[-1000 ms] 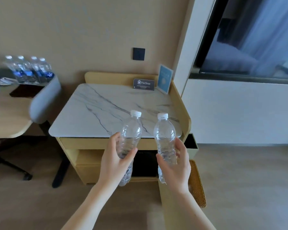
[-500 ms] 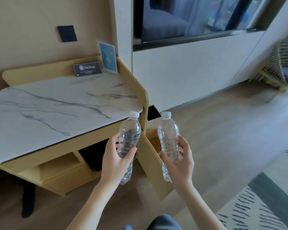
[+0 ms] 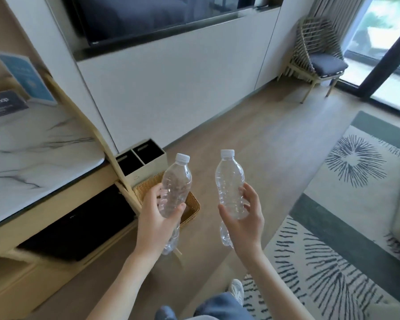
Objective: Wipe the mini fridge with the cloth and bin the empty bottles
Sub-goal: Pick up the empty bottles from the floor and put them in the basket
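Note:
My left hand (image 3: 154,221) grips a clear empty bottle (image 3: 177,181) with a white cap, held upright above a woven basket (image 3: 193,204). A second clear empty bottle (image 3: 229,181) stands upright in my right hand (image 3: 245,224), over the bare floor. A two-compartment bin (image 3: 146,162) with dark openings stands on the floor beside the cabinet, just beyond the left bottle. The black mini fridge (image 3: 79,229) sits in the cabinet under the marble top (image 3: 32,153). No cloth is in view.
A dark card (image 3: 2,107) and a blue card (image 3: 26,79) stand on the marble top. A patterned rug (image 3: 333,250) covers the floor at right. A wicker chair (image 3: 316,51) stands by the glass door. My shoe (image 3: 237,289) shows below.
The view has swung right, away from the cabinet, and the bin and basket have come into sight. Both hands still hold their bottles, now over the basket and floor.

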Tool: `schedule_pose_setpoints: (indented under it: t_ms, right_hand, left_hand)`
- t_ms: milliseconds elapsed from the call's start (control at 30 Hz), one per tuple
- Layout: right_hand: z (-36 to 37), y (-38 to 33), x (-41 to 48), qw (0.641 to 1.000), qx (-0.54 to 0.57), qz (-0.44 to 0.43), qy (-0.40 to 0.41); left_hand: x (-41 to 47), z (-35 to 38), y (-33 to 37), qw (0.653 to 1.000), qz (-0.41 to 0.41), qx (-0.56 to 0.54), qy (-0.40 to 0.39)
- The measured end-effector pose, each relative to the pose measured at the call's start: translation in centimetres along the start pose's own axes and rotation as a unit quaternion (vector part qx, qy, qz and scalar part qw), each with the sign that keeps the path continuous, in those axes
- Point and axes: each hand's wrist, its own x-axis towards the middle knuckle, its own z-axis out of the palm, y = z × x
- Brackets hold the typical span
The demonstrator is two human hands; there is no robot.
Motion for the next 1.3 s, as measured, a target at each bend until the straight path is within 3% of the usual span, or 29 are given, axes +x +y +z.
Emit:
schedule_pose_setpoints:
  t_ms: [300,500,733,933,1300]
  right_hand:
    - [-12.3,5.2,13.4,1.0,-0.029,0.0,0.012]
    - [-11.8,7.2,19.6,0.999,-0.03,0.006,-0.024]
    - [-5.2,8.7,28.5,0.995,-0.015,0.011,-0.1]
    - [4.0,7.3,38.4,0.984,-0.019,-0.022,-0.178]
    - [21.7,0.8,49.0,0.926,0.035,-0.093,-0.364]
  left_hand:
    - [4.5,18.1,7.2,0.999,0.0,-0.011,-0.035]
    - [9.0,22.4,8.1,0.999,-0.027,-0.014,-0.012]
    - [16.4,23.9,5.2,0.997,-0.064,0.001,0.048]
    - [25.9,22.6,3.1,0.987,-0.068,-0.011,0.147]
    - [36.8,15.1,2.6,0.936,-0.102,0.048,0.333]
